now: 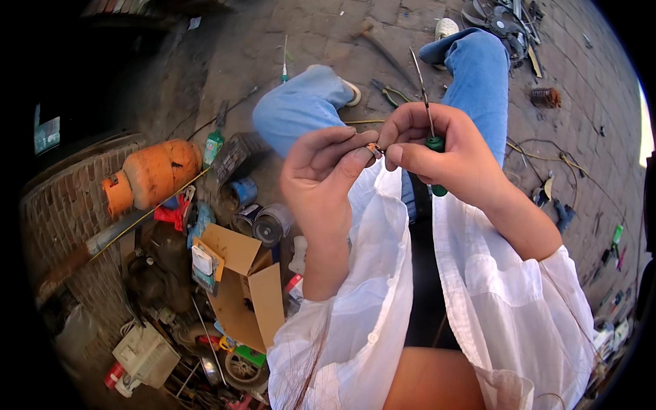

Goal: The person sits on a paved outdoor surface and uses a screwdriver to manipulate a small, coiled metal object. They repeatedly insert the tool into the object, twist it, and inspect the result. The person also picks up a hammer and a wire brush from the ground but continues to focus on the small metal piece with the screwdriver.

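My left hand (324,171) pinches a small metal piece (374,148) with a coppery tint between thumb and fingertips. What exactly the piece is, I cannot make out. My right hand (437,147) is closed around a screwdriver with a green handle (437,145), its thin shaft (421,85) pointing up and away from me. The right thumb and fingertip also meet at the small piece, close to the left fingertips. Both hands are held up over my lap, between my knees in blue jeans (482,75).
Pliers (391,94) and a hammer (386,51) lie on the brick floor ahead. An orange gas cylinder (164,174), paint cans (272,224) and an open cardboard box (239,287) stand at the left. A fan (502,24), a rusty can (545,98) and cables (567,158) lie right.
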Demonstrator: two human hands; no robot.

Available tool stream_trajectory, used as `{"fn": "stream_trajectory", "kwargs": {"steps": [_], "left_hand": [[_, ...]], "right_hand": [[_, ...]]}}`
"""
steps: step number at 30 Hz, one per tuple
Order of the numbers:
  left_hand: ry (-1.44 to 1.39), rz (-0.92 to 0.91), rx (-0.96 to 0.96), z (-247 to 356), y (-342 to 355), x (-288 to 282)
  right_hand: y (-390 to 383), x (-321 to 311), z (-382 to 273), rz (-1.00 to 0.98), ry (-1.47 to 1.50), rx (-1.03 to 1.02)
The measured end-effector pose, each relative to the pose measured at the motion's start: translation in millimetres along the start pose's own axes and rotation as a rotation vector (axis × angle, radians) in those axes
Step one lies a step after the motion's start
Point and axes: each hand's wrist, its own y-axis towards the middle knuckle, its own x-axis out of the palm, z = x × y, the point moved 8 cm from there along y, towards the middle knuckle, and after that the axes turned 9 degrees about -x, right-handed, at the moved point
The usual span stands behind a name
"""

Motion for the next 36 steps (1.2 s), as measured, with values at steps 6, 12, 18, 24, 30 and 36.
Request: {"fn": "stream_trajectory", "kwargs": {"steps": [6, 12, 18, 24, 30, 36], "left_hand": [[-0.006, -0.027, -0.079, -3, 0, 1], [-0.129, -0.076, -0.179, -13, 4, -2], [-0.067, -0.004, -0.105, -5, 2, -3], [-0.141, 0.108, -0.055, -1, 7, -14], [-0.127, 0.17, 0.028, 9, 3, -16], [-0.055, 0.203, 0.115, 18, -3, -12]], "right_hand": [[0, -3, -12, 0.017, -0.194, -0.14], [-1, -1, -16, 0.025, -0.226, -0.144], [-3, 1, -24, 0.025, -0.331, -0.18], [-13, 9, -24, -0.013, -0.521, -0.392], [-21, 17, -11, -0.188, -0.535, -0.109], [-21, 23, -11, -0.223, -0.572, -0.104]]}}
